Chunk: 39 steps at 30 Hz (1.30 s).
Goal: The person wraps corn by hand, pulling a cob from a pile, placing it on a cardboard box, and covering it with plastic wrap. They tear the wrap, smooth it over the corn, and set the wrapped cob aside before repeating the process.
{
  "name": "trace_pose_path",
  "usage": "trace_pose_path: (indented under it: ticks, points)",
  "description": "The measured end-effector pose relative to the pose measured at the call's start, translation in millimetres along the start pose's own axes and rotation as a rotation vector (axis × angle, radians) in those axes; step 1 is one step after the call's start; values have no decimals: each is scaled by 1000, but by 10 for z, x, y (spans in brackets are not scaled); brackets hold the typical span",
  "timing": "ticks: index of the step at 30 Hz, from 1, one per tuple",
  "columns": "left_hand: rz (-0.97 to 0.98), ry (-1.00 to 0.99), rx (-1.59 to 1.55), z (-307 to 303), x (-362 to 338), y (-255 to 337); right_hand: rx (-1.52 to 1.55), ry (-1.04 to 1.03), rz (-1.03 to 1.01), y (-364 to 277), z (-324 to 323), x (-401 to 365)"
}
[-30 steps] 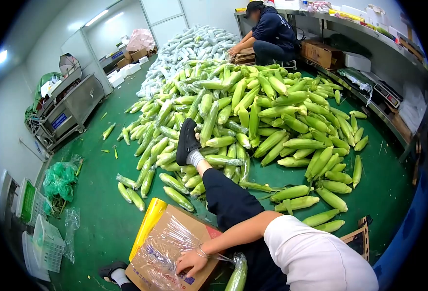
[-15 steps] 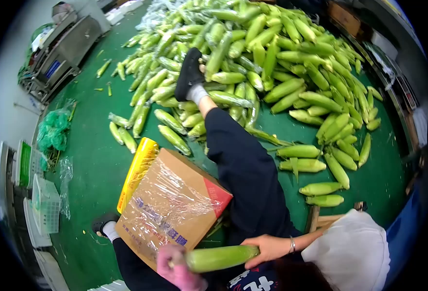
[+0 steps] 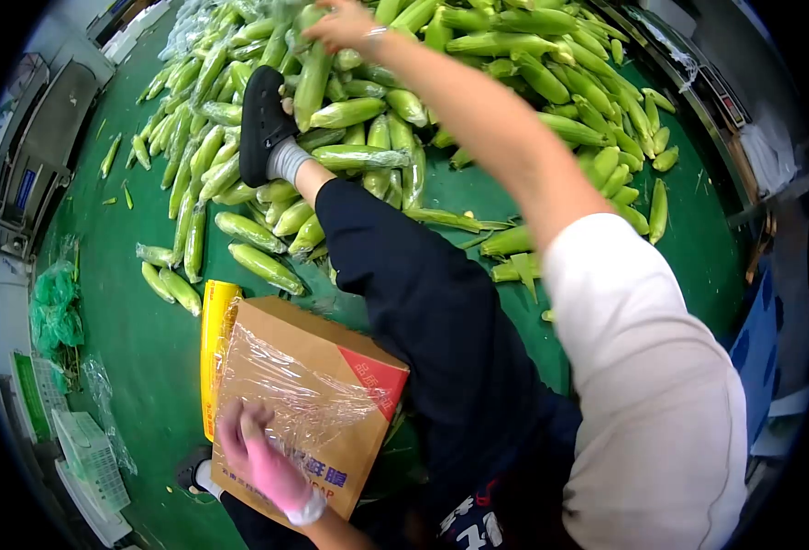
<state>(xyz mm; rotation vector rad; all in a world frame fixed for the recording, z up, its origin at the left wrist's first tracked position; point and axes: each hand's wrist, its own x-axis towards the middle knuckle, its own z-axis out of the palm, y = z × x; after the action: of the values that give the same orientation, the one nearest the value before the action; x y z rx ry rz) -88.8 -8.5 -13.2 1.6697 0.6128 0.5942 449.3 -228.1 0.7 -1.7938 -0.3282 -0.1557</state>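
My left hand (image 3: 262,463), in a pink glove, lies flat with its fingers spread on the plastic film (image 3: 294,394) over a cardboard box (image 3: 368,376) at my left knee. My right arm stretches far forward across my leg. My right hand (image 3: 342,25) is at the big heap of green corn ears (image 3: 514,55), with its fingers curled over the end of one corn ear (image 3: 313,78). My outstretched leg (image 3: 404,275) ends in a black shoe (image 3: 262,119) that rests against the heap.
A yellow roll (image 3: 214,339) lies along the box's left side. Loose ears (image 3: 258,266) lie on the green floor (image 3: 138,357). A steel machine (image 3: 38,156), green bags (image 3: 54,312) and white baskets (image 3: 88,458) line the left side. Shelving (image 3: 725,101) runs along the right.
Half a second ago both hands held a corn ear over my lap. That ear is out of sight, my right arm has reached out to the heap, and my left hand has moved onto the box.
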Motion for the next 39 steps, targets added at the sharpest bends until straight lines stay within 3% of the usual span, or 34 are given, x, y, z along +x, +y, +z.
trace_pose_path:
  ticks: [1, 2, 4, 5, 6, 7, 9, 11, 12, 14, 16, 18, 20, 21, 22, 24, 26, 28, 30, 31, 32, 34, 35, 36, 38, 39]
  points:
    - [-43, 51, 61, -331, -133, -121, 240, -80, -58, -25, -289, -340]
    - [-87, 106, 115, -570, -256, -219, 85, -88, -78, -49, -532, -813]
    - [-163, 294, 383, -701, -586, 58, -561, -174, 23, 381, -905, -1643]
    - [-185, 325, 396, -923, -717, -98, -967, -591, 210, 818, -1122, -2016]
    - [-207, 360, 407, -1175, -869, -304, -1135, -714, -36, 1571, -1416, -2583]
    - [-271, 356, 373, -1362, -969, -439, -1161, -926, 261, 1442, -1477, -3034]
    - [-300, 313, 364, -1544, -928, -631, -1368, -1089, 440, 1634, -1508, -3617]
    - [-324, 282, 370, -1645, -1014, -706, -1404, -947, 368, 1954, -1571, -3851]
    - [-337, 306, 387, -1631, -997, -711, -1411, -984, 414, 1613, -1490, -3724]
    - [-95, 251, 755, -1721, -1073, -750, -1291, -683, 236, 1179, -1505, -3619]
    - [-164, 274, 732, -1787, -1189, -831, -1076, -411, 96, 636, -1548, -3432]
    - [-225, 276, 840, -1694, -1245, -675, -479, -217, -33, -285, -1294, -3337]
    - [-292, 200, 827, -1637, -1235, -657, -79, -191, -76, -1230, -769, -3461]
    - [-236, 134, 887, -1628, -1238, -746, -189, -224, -311, -1545, -459, -3539]
    - [-332, 59, 820, -1565, -1203, -690, -300, -249, -547, -1819, -175, -3598]
    - [-354, 13, 1123, -1489, -1123, -702, -215, -381, -587, -1940, 473, -3777]
    - [-358, 33, 1056, -1556, -1091, -944, 410, -591, -50, -1652, 1172, -4113]
    - [-325, 71, 1010, -1608, -1131, -997, 581, -728, 329, -1414, 1666, -4469]
    - [-384, 63, 703, -1710, -1195, -1066, 606, -703, 424, -1057, 1943, -4797]
    - [-659, 87, 210, -1706, -1225, -828, 603, -710, 429, -1035, 1886, -4878]
    - [-665, 87, 209, -1718, -1315, -728, 540, -766, 444, -1006, 1796, -4924]
    - [-495, 271, -720, -1699, -1491, -649, 467, -822, 455, -983, 1786, -4917]
    - [-257, 417, -792, -1576, -1467, -670, 504, -830, 551, -949, 1774, -4957]
    - [-146, 535, -814, -1487, -1368, -674, 544, -838, 631, -934, 1779, -4936]
    - [-134, 649, -279, -1165, -1056, -684, 542, -816, 707, -987, 1839, -4877]
    - [56, 468, 55, -1101, -901, -738, 472, -866, 717, -1007, 1858, -4845]
